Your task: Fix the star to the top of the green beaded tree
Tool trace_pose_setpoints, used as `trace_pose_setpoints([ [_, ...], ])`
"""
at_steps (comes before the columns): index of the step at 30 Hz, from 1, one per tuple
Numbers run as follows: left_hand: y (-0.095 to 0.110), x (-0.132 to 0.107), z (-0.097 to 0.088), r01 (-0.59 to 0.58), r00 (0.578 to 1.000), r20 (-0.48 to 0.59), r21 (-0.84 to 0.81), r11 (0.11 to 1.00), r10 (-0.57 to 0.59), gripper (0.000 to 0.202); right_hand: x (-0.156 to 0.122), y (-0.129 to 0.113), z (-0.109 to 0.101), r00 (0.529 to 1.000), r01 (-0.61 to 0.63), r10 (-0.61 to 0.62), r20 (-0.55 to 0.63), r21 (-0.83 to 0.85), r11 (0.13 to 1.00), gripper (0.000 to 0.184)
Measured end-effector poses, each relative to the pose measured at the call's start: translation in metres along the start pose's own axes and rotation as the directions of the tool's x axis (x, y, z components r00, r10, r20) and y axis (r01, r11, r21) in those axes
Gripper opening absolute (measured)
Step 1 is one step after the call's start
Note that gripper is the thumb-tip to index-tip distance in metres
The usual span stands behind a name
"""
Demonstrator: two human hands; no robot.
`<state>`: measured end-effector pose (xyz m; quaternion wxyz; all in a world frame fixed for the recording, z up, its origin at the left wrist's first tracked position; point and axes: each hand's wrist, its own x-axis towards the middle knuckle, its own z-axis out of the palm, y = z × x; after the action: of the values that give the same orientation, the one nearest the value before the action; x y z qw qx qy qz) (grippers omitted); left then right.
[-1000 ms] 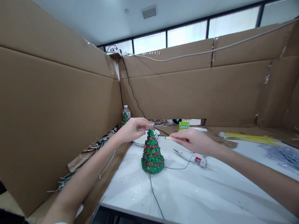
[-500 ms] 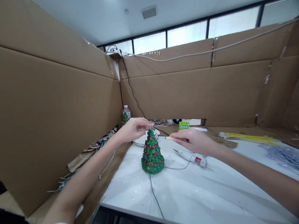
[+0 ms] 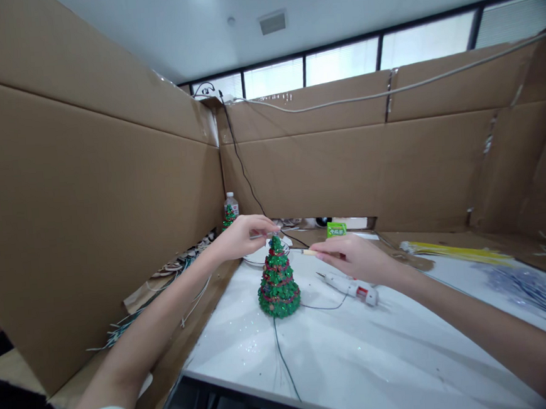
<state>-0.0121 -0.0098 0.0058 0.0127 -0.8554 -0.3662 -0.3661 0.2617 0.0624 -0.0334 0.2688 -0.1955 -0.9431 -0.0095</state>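
A small beaded Christmas tree (image 3: 279, 286), green with red garland strands, stands upright on the white table (image 3: 323, 364). My left hand (image 3: 249, 234) is at its top, thumb and fingers pinched together at the tip; what lies between them is too small to make out. To the right of the tree my right hand (image 3: 355, 258) grips a thin pale stick (image 3: 309, 252), its end pointing left toward the treetop. Below that hand lies a white pointed tool with a red patch (image 3: 352, 288), resembling a glue gun. Thin dark wires run out from the tree's base.
A green packet (image 3: 336, 228) stands behind my right hand. Back left are a plastic bottle (image 3: 230, 201) and another beaded tree (image 3: 229, 216). Bundled wires (image 3: 165, 277) lie along the left cardboard wall (image 3: 96, 180). Yellow strips (image 3: 456, 251) lie at the right.
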Motion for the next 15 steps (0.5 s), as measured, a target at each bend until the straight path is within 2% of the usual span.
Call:
trace_pose_setpoints([
  [15, 0.0006, 0.0002, 0.0004, -0.011, 1.0, -0.008, 0.012, 1.0, 0.011, 0.033, 0.0005, -0.0018, -0.0009, 1.0, -0.005, 0.005, 0.007, 0.003, 1.0, 0.034],
])
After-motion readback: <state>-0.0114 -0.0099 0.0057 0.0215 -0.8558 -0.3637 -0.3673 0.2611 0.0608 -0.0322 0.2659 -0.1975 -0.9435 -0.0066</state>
